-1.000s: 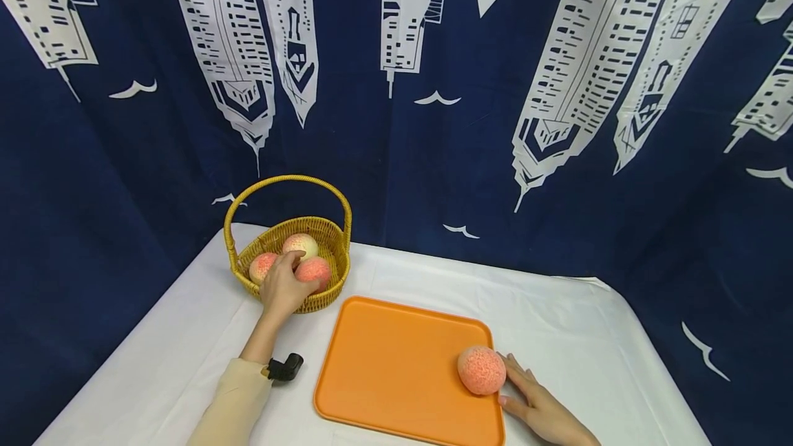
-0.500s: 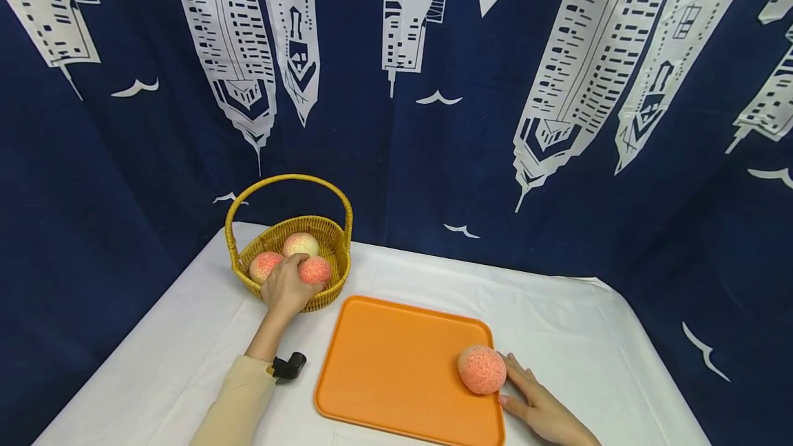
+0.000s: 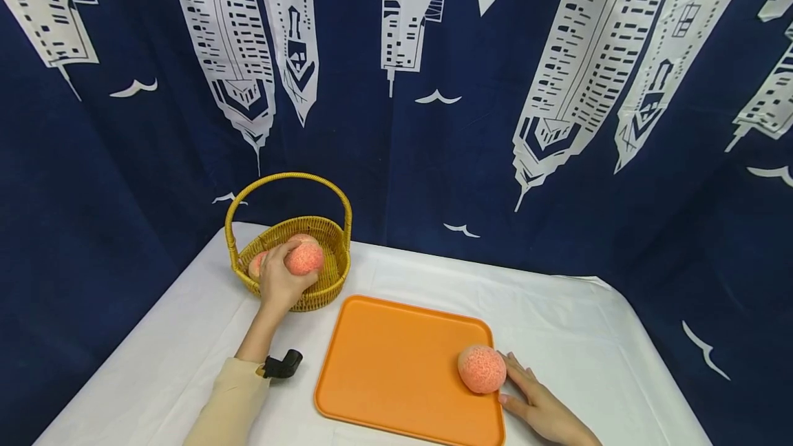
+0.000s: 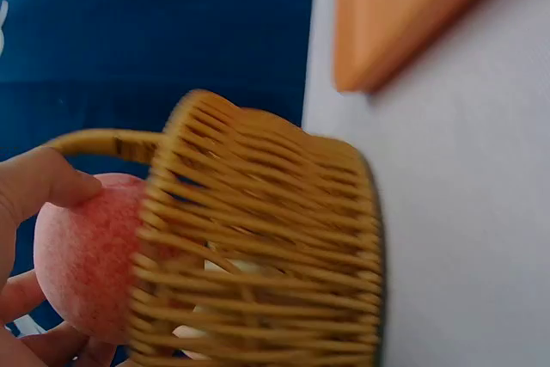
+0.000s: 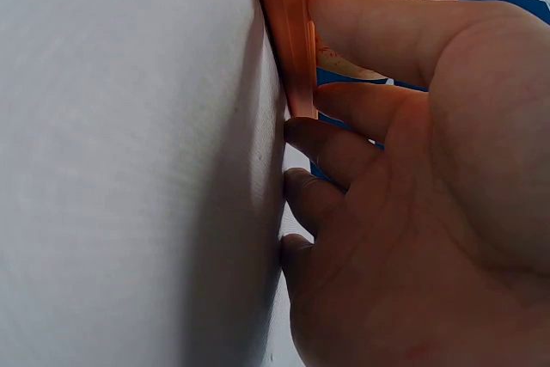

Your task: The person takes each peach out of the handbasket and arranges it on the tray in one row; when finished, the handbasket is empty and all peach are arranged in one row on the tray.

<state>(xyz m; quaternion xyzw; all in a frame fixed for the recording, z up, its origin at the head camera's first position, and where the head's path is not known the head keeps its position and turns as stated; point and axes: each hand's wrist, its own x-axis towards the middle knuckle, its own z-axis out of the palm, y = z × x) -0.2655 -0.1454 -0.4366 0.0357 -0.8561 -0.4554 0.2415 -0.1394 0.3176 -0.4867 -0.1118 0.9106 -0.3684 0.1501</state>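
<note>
My left hand (image 3: 281, 284) grips a pink, speckled peach (image 3: 305, 259), raised over the wicker basket (image 3: 319, 298). In the left wrist view, thumb and fingers curl round this peach (image 4: 90, 255) beside the woven wall (image 4: 266, 238). Another peach (image 3: 255, 265) shows partly at the basket's left, and a paler one behind is mostly hidden by the held peach. On the orange tray (image 3: 396, 363), near its right edge, sits one more peach (image 3: 482, 369). My right hand (image 3: 542, 410) lies beside it with relaxed fingers, the thumb at the tray's rim (image 5: 292, 32) in the right wrist view.
The basket's tall arched handle (image 3: 297, 175) stands over its opening. A white cloth (image 3: 576, 322) covers the table, and a navy curtain (image 3: 403, 171) with white building prints hangs behind it. A black wrist strap (image 3: 283, 365) sits on the left forearm.
The left hand has closed round the front peach and raised it up and slightly left, covering most of the pale peach behind. The right hand and the tray stay put.
</note>
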